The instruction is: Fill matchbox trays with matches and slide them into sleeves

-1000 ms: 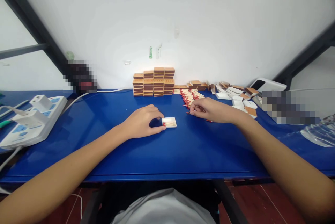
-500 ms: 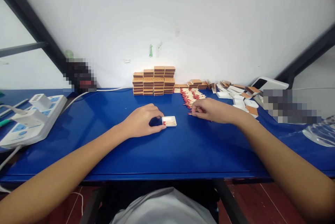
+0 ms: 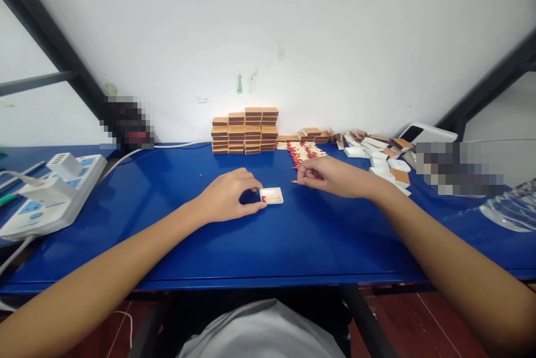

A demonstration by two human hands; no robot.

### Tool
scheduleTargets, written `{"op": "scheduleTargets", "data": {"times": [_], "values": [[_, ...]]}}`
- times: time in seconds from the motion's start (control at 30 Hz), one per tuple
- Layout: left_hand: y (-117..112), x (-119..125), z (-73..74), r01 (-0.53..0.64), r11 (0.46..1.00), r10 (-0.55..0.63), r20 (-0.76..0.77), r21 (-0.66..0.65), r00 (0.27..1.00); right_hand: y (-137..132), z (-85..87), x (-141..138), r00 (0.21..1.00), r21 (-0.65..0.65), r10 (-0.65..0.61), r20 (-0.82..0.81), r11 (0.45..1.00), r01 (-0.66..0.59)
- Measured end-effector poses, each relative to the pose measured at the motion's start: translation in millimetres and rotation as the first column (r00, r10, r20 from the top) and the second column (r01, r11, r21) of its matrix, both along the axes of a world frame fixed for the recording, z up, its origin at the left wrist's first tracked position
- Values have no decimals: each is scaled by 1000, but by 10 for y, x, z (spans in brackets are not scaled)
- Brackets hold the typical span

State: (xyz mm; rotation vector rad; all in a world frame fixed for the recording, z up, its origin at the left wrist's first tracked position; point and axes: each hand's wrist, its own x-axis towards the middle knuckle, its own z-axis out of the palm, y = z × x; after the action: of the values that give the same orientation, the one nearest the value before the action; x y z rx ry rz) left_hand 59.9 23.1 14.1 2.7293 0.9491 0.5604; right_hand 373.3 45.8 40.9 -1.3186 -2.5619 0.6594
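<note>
My left hand grips the left end of a small white matchbox tray between thumb and fingers. Several matches with red heads lie along the tray's near side, heads to the left. My right hand pinches a match, its red head pointing left, a short way right of the tray. Just behind that hand a loose pile of red-headed matches is spread on the blue table.
Stacked brown matchboxes stand against the wall. At the right lie empty white trays and loose matchbox sleeves, with a white device behind. A power strip with plugs and cables sits on the left of the blue table.
My right hand has moved slightly left, away from the match pile, with a match in its fingers. My left hand stays on the tray.
</note>
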Motion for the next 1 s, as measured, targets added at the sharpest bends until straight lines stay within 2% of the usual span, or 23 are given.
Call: {"op": "scheduleTargets", "data": {"times": [0.1, 0.2, 0.3, 0.4, 0.5, 0.63, 0.77, 0.9, 1.0], "values": [[-8, 43, -16, -18, 1000, 18, 13, 17, 1000, -159, 22, -267, 994, 89, 25, -104, 996, -16], [-12, 69, -26, -21, 999, 20, 27, 36, 999, -292, -54, -511, 995, 179, 68, -75, 982, -54], [-10, 63, -26, -18, 999, 18, 35, 26, 999, -326, -120, -569, 997, 228, 73, -22, 971, -66], [-4, 35, -21, -11, 1000, 11, 35, 4, 999, -246, -68, -384, 999, 283, 46, -15, 958, -40], [5, 4, -12, -3, 1000, 4, 42, -6, 999, -85, 45, -44, 999, 326, -43, -3, 944, 42], [16, -24, 1, 5, 1000, -5, 26, 1, 1000, 130, 85, 317, 991, 190, -86, 100, 980, 65], [14, -30, 11, 11, 1000, -11, 8, 4, 1000, 222, -16, 355, 991, 84, -79, 109, 994, 70], [3, -25, 16, 15, 1000, -15, 3, 14, 1000, 232, -96, 263, 989, 77, -81, 126, 994, 72], [3, -25, 20, 5, 1000, -5, 0, 18, 1000, 214, -83, 247, 986, 85, -91, 138, 993, 80]]}}
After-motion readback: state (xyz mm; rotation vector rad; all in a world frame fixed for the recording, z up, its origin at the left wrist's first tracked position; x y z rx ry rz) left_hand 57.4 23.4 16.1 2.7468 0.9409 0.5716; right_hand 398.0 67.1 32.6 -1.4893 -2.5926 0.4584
